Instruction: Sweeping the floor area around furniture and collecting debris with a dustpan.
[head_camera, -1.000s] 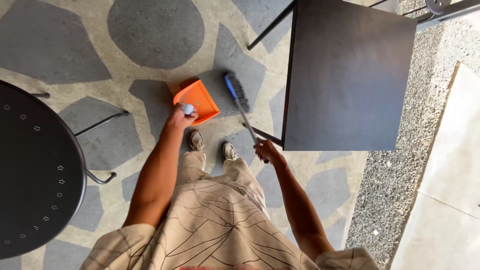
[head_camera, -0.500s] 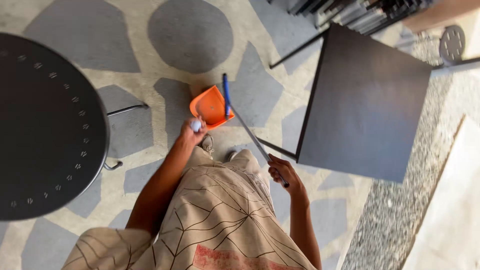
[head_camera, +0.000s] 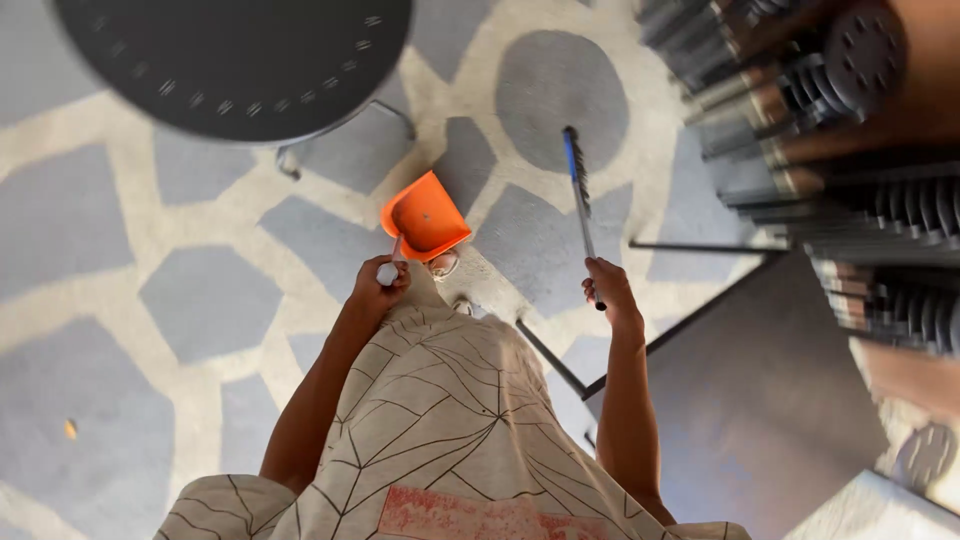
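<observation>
My left hand (head_camera: 375, 290) grips the handle of an orange dustpan (head_camera: 424, 216), which hangs just above the patterned floor in front of my feet. My right hand (head_camera: 608, 285) is closed around the thin handle of a broom (head_camera: 577, 196), whose blue head points away from me over a grey floor patch. The broom lies to the right of the dustpan, apart from it. My beige patterned garment hides most of my legs and one shoe.
A round black perforated table (head_camera: 240, 60) stands at the upper left. A square dark table (head_camera: 760, 400) sits at the lower right, its leg near my right arm. Stacked dark chairs (head_camera: 820, 130) fill the upper right. The floor (head_camera: 200, 300) has grey shapes on beige.
The view has swung: the round table moved to the top, the square table to the lower right. The dustpan and broom now sit farther apart, and the broom head points away.
</observation>
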